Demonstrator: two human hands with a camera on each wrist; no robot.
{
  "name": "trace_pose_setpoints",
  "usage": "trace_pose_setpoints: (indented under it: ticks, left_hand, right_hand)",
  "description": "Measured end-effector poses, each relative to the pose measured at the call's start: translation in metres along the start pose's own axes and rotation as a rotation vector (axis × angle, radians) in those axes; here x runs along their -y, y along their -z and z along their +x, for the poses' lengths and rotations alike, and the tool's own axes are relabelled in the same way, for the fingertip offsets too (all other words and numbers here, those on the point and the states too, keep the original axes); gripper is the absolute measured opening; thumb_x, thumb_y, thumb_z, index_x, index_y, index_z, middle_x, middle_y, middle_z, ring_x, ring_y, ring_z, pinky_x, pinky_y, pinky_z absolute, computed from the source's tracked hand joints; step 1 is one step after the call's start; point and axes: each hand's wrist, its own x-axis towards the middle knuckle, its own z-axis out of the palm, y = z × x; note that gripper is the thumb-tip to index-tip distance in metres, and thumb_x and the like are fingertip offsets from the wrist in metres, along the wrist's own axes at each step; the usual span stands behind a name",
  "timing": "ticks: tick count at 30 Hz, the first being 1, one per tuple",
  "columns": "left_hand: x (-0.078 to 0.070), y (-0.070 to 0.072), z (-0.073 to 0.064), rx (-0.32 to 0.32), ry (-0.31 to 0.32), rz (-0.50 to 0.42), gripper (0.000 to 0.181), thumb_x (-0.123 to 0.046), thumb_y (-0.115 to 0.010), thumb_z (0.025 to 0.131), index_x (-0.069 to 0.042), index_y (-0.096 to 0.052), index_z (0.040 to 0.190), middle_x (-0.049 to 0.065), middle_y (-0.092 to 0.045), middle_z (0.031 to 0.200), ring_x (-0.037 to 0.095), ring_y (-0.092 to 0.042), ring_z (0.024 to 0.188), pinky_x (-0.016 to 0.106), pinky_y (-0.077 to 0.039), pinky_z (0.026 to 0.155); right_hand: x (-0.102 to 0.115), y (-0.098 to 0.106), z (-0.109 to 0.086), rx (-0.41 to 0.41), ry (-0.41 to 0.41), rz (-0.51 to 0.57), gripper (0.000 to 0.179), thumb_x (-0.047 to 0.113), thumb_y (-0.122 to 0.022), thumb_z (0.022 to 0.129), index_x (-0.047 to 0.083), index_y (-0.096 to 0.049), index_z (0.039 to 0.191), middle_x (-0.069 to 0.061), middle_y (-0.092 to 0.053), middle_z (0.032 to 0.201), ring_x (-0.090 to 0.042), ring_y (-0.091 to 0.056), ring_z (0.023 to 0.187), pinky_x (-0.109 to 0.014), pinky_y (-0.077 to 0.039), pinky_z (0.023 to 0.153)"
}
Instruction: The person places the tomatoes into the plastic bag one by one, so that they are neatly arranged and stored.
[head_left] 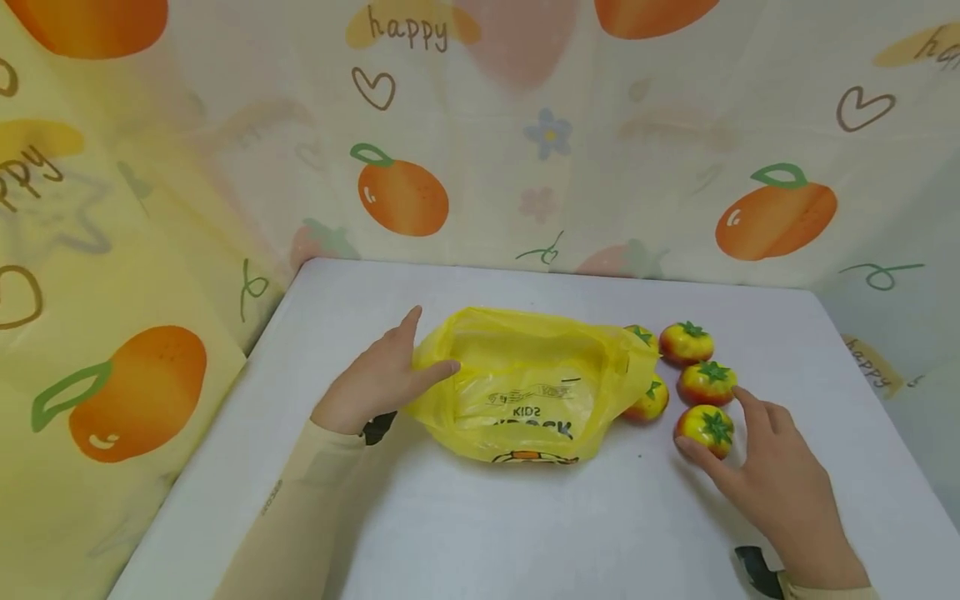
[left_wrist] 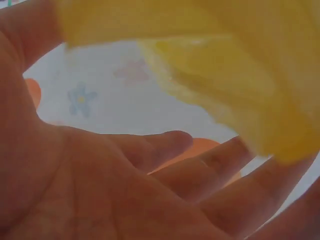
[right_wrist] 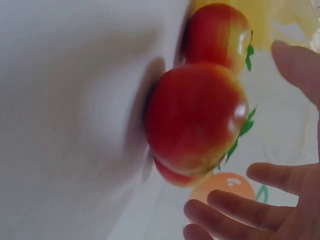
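Left hand [head_left: 375,381] and right hand [head_left: 787,483] are wide; frontmost glossy red-yellow round fruit [head_left: 703,431] looks light, slippery: cup its sides.

A white table [head_left: 517,533] carries a yellow printed bag [head_left: 525,400]; five red-and-yellow fruits [head_left: 693,392] rest beside it, on the right.

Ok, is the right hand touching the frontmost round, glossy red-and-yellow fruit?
Apart: the right wrist view shows background in the gap between the right hand and the frontmost fruit.
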Motion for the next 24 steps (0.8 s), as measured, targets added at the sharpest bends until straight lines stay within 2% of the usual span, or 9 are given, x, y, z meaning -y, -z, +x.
trace_pose_setpoints:
  ticks: [6,12,19,24]
  left_hand:
    - [-0.003,-0.007,0.003,0.025,0.029,-0.009,0.11,-0.064,-0.063,0.088,-0.008,-0.004,0.163,0.021,-0.038,0.159,0.038,-0.042,0.143,0.056,-0.037,0.114]
    - [-0.005,-0.017,0.006,0.041,0.076,0.022,0.108,-0.059,-0.065,0.089,-0.007,-0.006,0.163,0.021,-0.042,0.156,0.038,-0.048,0.138,0.055,-0.041,0.111]
    - [-0.004,-0.021,0.01,0.028,0.076,0.061,0.1,-0.048,-0.064,0.092,-0.008,-0.007,0.163,0.022,-0.046,0.152,0.038,-0.055,0.13,0.055,-0.045,0.106]
    - [-0.006,-0.022,0.01,0.042,0.07,0.041,0.095,-0.043,-0.062,0.094,-0.009,-0.005,0.163,0.021,-0.042,0.155,0.038,-0.051,0.135,0.054,-0.042,0.109]
  right_hand:
    - [0.005,-0.005,0.0,-0.003,0.021,0.005,0.108,0.079,-0.063,0.078,-0.002,-0.04,0.145,-0.035,-0.045,0.124,-0.043,-0.059,0.082,-0.057,-0.055,0.062]
    - [0.009,-0.008,0.003,0.043,-0.003,-0.006,0.105,0.073,-0.068,0.078,0.0,-0.04,0.147,-0.036,-0.043,0.126,-0.047,-0.057,0.089,-0.063,-0.054,0.073]
    - [0.013,-0.01,0.006,0.037,0.025,-0.002,0.092,0.06,-0.074,0.082,0.004,-0.042,0.148,-0.036,-0.045,0.126,-0.046,-0.061,0.084,-0.06,-0.054,0.066]
    - [0.017,-0.011,0.006,0.063,0.004,-0.003,0.092,0.06,-0.073,0.083,0.005,-0.041,0.149,-0.035,-0.045,0.126,-0.047,-0.06,0.087,-0.062,-0.054,0.07]
